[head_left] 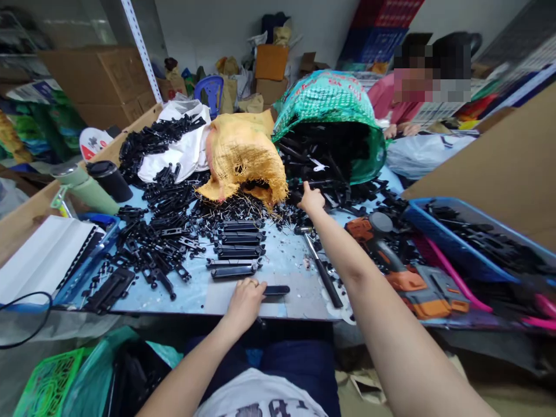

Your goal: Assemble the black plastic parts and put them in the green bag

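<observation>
My left hand is closed on one end of a black bar lying at the table's front edge. Just beyond it, several black parts lie in a stacked row. My right hand reaches far forward to the mouth of a green woven sack, beside black parts; its fingers are partly bent, and whether they hold anything is hidden. A yellow sack stands left of that hand, with small screws spilled before it. A hammer lies under my right forearm's left side.
An orange cordless tool and a blue basket of black parts are at the right. Piles of black parts, a green bottle and a black cup stand left. A person is across the table.
</observation>
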